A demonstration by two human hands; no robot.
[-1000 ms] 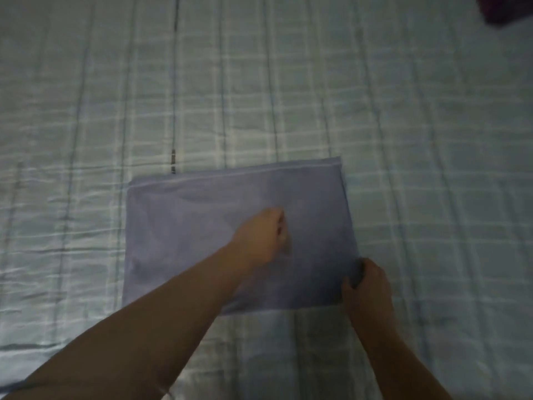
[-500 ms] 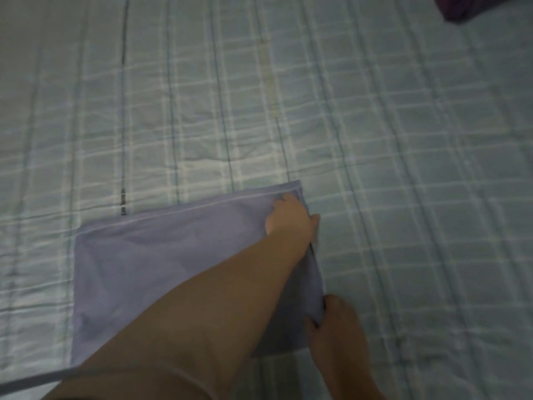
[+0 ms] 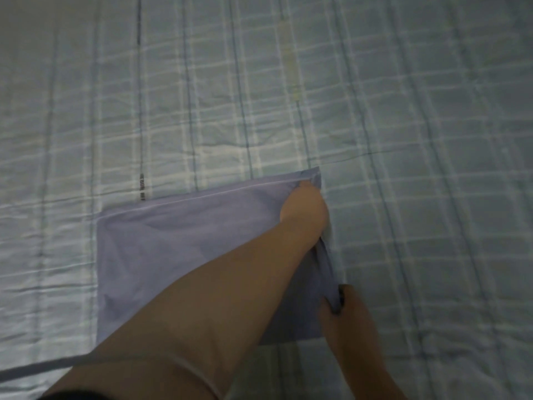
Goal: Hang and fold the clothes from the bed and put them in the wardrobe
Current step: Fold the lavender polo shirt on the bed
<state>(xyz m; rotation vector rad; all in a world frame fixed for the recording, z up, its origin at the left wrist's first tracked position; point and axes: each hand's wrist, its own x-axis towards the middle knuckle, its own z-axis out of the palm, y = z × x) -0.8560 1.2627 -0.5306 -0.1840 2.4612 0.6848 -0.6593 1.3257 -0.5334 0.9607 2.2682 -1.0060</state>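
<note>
Your folded cloth (image 3: 178, 255) lies on the checked bedsheet (image 3: 403, 140), lower centre of the frame; your left hand (image 3: 305, 206) grips its upper right corner; your right hand (image 3: 349, 316) pinches its right edge lower down.

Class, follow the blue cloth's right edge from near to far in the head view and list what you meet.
right hand pinching the blue cloth → left hand at its far corner → checked bedspread

One folded lavender cloth (image 3: 178, 249), one checked bedspread (image 3: 403, 140), and two hands in shot: left hand (image 3: 305, 209), right hand (image 3: 349, 319). One grey strap (image 3: 43, 368) too.
</note>
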